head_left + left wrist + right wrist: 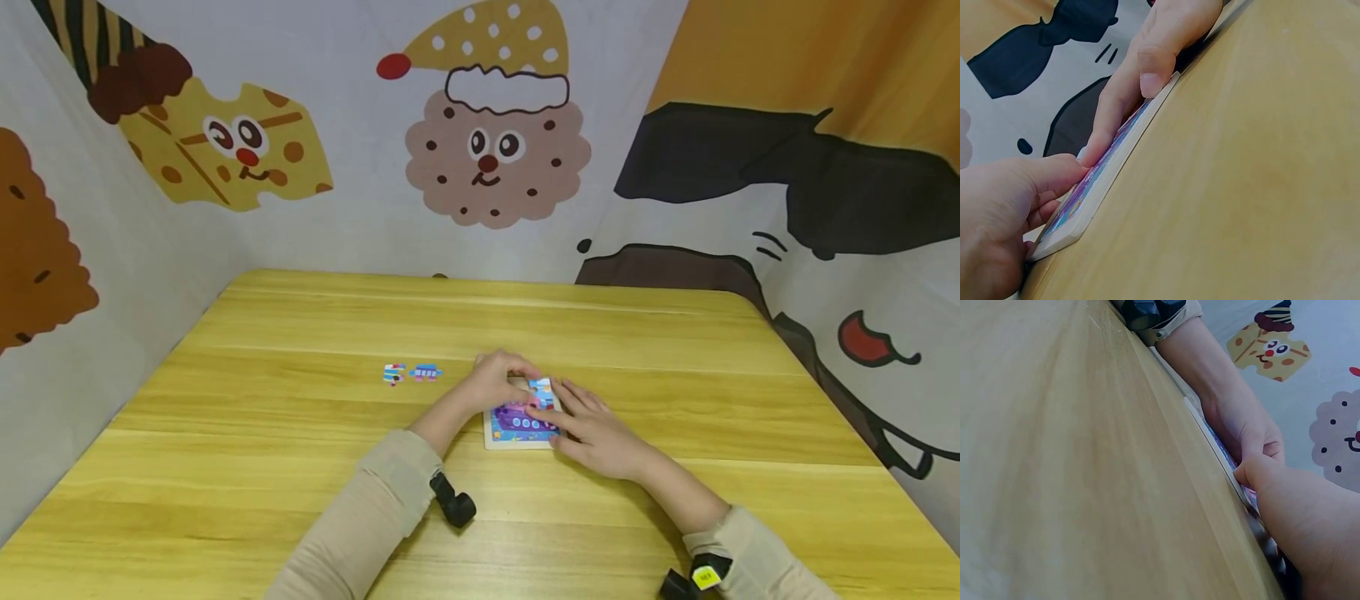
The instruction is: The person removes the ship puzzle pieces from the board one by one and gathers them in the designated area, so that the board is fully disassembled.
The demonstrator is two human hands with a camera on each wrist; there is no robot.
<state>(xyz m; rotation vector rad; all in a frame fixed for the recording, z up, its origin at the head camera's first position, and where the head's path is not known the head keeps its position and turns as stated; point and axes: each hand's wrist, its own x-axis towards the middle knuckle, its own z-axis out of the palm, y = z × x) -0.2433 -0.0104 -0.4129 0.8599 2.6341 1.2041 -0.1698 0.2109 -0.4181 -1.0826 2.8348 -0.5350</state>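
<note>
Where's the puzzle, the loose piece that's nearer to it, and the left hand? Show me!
Puzzle [527, 424]: head view, on the purple part with the round shapes.
Loose piece [426, 372]: head view, on its blue middle.
Left hand [491, 383]: head view, on the back of the hand.

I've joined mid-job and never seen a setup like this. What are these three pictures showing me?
No robot here: you see a person's bare left hand and right hand. The wide picture comes from a camera on the head, looking forward and down. The other two are taken from the left and right wrists, which is why the table looks tilted.

On the table lies a small picture puzzle, with loose pieces off to its left. The right hand rests its fingers on the puzzle's right side. The left hand covers the far-left corner; whether it pinches a piece is hidden.
</note>
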